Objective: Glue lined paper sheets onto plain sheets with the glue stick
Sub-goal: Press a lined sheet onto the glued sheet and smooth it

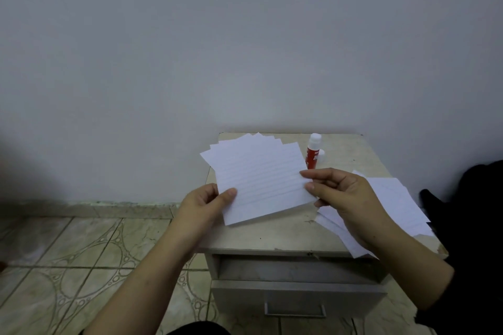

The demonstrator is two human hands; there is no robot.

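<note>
From the head view I see a small worn beige cabinet top (340, 155) against a pale wall, patterned floor tiles left. My left hand (202, 205) and right hand (337, 193) pinch opposite edges of a white lined paper sheet (261, 182) above fanned sheets; the red glue stick (313, 151) stands uncapped behind.

- Left hand (208, 205) is bare, with no glove, ring or watch showing
- Left forearm (152, 275) is uncovered along its whole visible length, no sleeve reaching it
- Right hand (344, 196) is likewise bare, fingernails short and unpainted
- Right forearm (408, 266) is bare up to the frame's edge, where dark clothing (473, 253) sits beside it
- A strip of black garment (196, 328) shows at the bottom edge, between the two arms; its cut cannot be made out
</note>
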